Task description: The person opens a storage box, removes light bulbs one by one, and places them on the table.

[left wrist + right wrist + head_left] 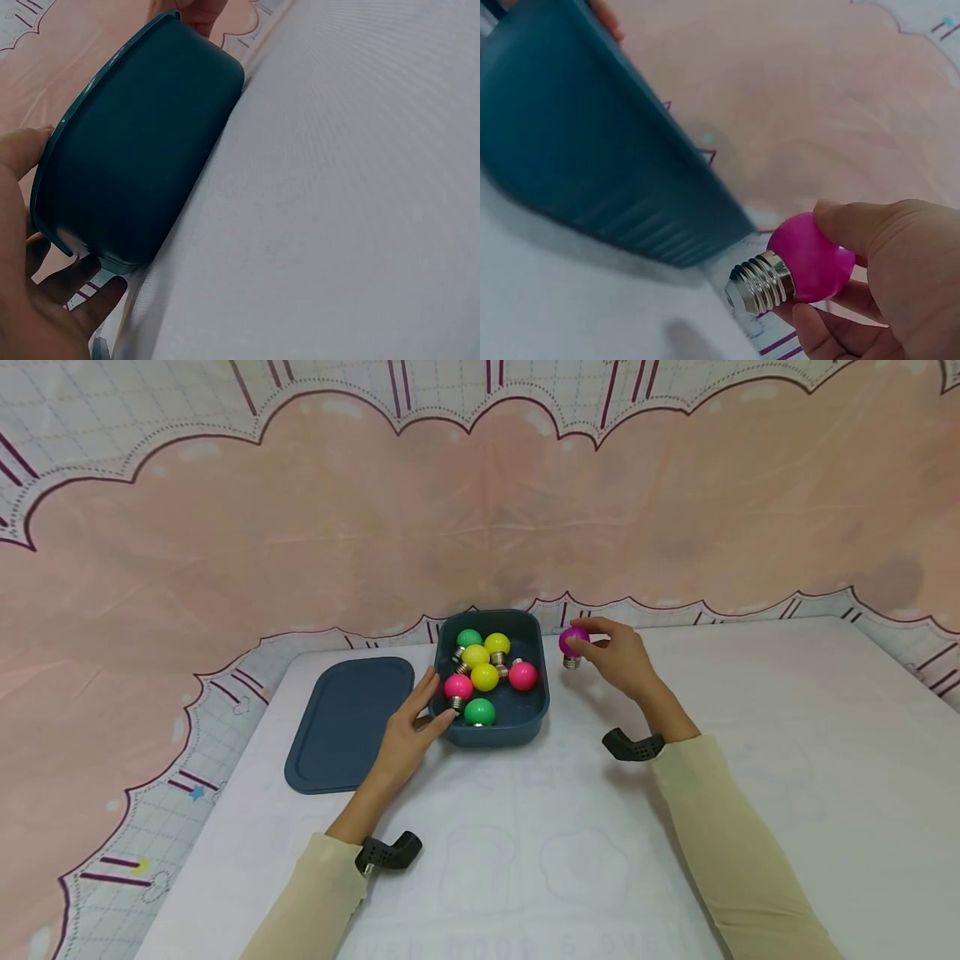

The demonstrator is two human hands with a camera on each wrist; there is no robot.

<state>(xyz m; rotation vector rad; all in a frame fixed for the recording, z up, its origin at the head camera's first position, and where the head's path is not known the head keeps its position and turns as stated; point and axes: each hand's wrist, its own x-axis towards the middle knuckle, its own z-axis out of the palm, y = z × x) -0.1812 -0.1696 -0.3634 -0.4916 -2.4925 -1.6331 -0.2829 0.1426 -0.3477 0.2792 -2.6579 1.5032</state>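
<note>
A dark blue-green plastic box (491, 737) holds several small light bulbs in green, yellow and pink, their silver screw bases pointing various ways. My left hand (408, 727) holds its near left corner, thumb at the front rim and fingers along the left side. Seen from the left wrist, the thumb (26, 150) meets the rim and the other fingers lie against the wall. To the right of the box, my right hand (618, 660) pinches a purple light bulb (573, 642) by its round globe. Its threaded base (759, 285) points down, above the table.
A flat dark blue lid (348, 722) lies on the white table (570, 843) to the left of the box. Behind the table hangs a peach cloth (480, 518) with a scalloped pattern. Each wrist wears a black camera mount.
</note>
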